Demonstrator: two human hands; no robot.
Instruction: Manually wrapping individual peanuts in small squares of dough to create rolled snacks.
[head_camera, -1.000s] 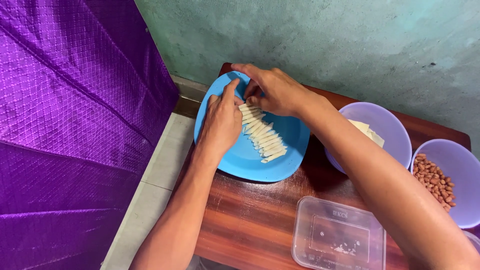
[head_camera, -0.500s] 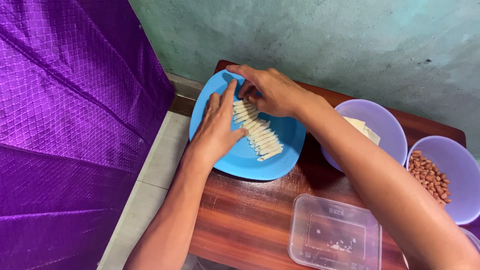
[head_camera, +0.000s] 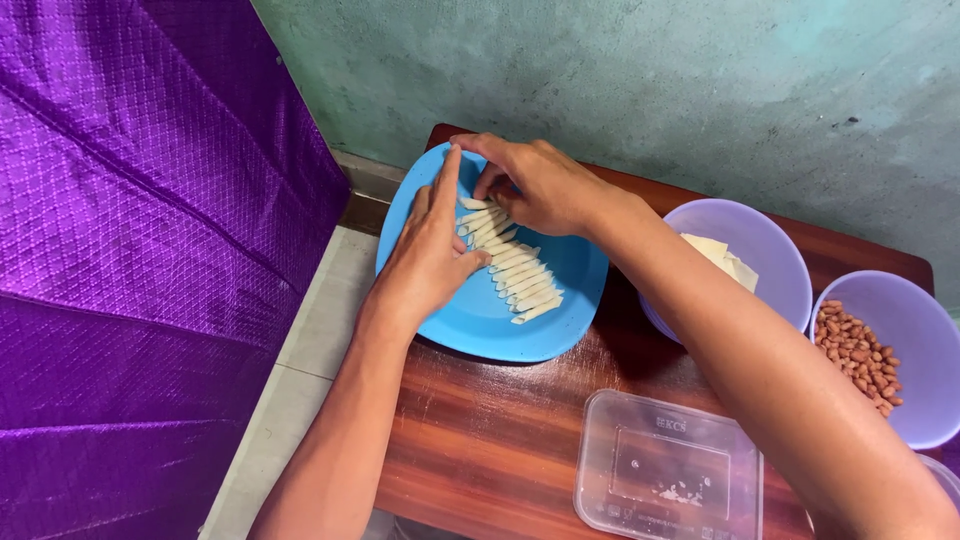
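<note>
Several pale rolled dough sticks lie in a slanted row on a round blue plastic plate at the far left corner of the reddish wooden table. The right hand pinches the farthest stick; the left hand rests flat beside the row, fingers together (forefinger outstretched). A lilac bowl of pastry sheets stands just right.

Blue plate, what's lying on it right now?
On the blue plate lies a row of pale rolled dough sticks. The left hand and right hand cover the row's far end, so anything beneath them is hidden.
</note>
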